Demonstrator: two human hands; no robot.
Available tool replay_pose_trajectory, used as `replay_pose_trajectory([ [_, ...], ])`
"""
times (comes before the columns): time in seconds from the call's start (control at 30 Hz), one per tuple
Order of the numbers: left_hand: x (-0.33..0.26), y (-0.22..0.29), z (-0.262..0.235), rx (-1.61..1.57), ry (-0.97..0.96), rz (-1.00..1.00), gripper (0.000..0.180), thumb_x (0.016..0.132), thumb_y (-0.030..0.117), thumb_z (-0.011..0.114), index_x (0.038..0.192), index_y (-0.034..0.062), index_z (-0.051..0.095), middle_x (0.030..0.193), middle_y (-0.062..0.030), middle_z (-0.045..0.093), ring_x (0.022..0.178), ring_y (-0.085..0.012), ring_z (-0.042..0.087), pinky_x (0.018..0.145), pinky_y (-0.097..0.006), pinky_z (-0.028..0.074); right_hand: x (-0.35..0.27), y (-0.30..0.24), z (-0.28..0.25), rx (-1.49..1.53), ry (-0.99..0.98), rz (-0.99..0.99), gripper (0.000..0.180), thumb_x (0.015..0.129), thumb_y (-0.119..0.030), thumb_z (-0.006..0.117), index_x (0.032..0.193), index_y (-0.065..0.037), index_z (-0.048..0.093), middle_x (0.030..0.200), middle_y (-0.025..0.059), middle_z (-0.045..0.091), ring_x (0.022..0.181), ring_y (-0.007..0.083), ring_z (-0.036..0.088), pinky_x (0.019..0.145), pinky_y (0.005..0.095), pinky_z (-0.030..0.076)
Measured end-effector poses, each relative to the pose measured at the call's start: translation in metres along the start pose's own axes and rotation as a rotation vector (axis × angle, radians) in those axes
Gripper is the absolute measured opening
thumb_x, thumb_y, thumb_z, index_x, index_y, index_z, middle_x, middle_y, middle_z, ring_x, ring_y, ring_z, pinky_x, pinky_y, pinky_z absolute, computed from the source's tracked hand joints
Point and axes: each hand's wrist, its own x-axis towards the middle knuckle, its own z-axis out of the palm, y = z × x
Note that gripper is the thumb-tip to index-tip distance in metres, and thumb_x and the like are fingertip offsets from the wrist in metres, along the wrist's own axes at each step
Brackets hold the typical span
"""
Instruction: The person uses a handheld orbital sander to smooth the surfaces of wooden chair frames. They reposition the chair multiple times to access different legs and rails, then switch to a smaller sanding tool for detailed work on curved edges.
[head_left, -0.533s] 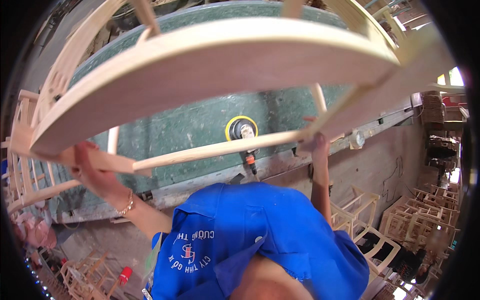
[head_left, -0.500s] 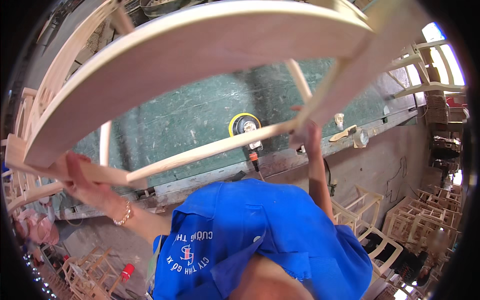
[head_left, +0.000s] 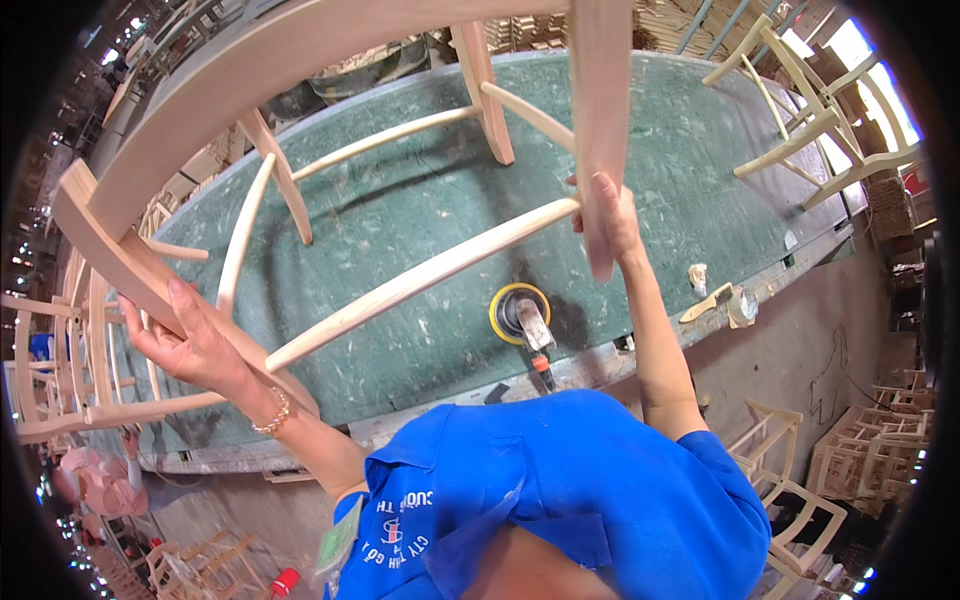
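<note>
A pale, unpainted wooden chair frame (head_left: 430, 275) with a broad curved rail stands or hovers over a green worktable (head_left: 400, 360); whether all its legs touch is unclear. My left hand (head_left: 195, 345) is closed round its near left leg, thumb on the upper face. The near right leg is in my right hand (head_left: 615, 222), thumb in front and fingers partly hidden behind. A round stretcher joins these two legs. Below that stretcher, a disc sander (head_left: 520, 318) with a yellow-rimmed pad lies on the table near its front edge.
Along the front edge lie a brush (head_left: 706, 303) and a small pot (head_left: 742, 306). Another chair frame (head_left: 800, 145) stands at the table's right end. More frames (head_left: 85, 310) crowd the left, near a person in pink (head_left: 105, 482). Stacked frames (head_left: 865, 450) fill the lower right.
The chair frame has tilted and turned, so its far legs and stretchers now show over the table. Both hands keep hold of it. The sander appears slightly lower and farther right in view.
</note>
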Motion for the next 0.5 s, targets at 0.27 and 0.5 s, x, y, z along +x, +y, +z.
replay_pose_trajectory([
  [0.27, 0.017, -0.008, 0.015, -0.07, 0.009, -0.002, 0.044, 0.092, 0.008, 0.064, 0.128, 0.0009, 0.039, 0.112, -0.018, 0.061, 0.097, -0.0186, 0.062, 0.077, -0.029, 0.054, 0.016, -0.018, 0.012, 0.017, 0.036, 0.009, 0.087, 0.078, -0.077, 0.055, 0.107, 0.005, 0.061, 0.062, 0.007, 0.056, 0.05, 0.0138, 0.057, 0.046, 0.0273, 0.048],
  [0.5, 0.044, -0.005, 0.019, -0.123, -0.236, -0.118, 0.057, 0.092, 0.018, 0.066, 0.139, 0.0071, 0.037, 0.094, -0.0076, 0.06, 0.081, -0.0122, 0.059, 0.07, -0.027, 0.051, 0.027, -0.023, 0.012, -0.034, 0.05, -0.022, 0.077, 0.087, -0.07, 0.05, 0.111, 0.003, 0.06, 0.064, 0.0064, 0.058, 0.052, 0.0139, 0.057, 0.049, 0.027, 0.049],
])
